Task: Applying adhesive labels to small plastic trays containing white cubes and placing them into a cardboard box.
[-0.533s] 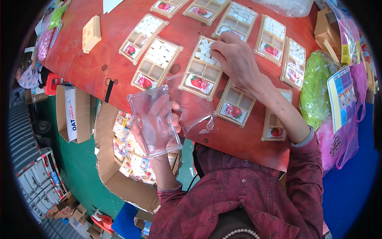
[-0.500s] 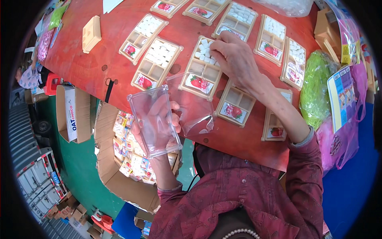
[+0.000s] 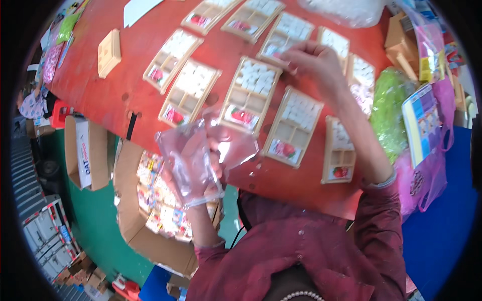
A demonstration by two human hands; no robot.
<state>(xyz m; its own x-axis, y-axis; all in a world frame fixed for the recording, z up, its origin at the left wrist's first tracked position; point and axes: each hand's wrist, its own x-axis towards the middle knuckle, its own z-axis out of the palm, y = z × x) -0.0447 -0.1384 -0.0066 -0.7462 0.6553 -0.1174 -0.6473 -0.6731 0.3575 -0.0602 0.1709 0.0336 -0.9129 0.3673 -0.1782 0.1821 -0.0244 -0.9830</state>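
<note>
My left hand holds a clear plastic box with raised corners, tilted near the table's front edge. More clear plastic spreads beside it, partly over a beige tray of white pellet-like pieces with a strawberry picture. Fingertips pinched together, my right hand hovers right of that tray, by another filled tray behind it. Blur hides whether anything small is between those fingers. Below the right hand lies a similar tray, and one more is beside my right forearm.
Several matching trays stand on the red table; a beige block-like piece lies far left. A cardboard carton of colourful packs sits below the table's left edge. Green wrapping and a purple bag crowd the right side.
My right hand has left the middle tray's white pieces and moved up and to the right. The left hand still holds the plastic box. The whole view has shifted slightly.
</note>
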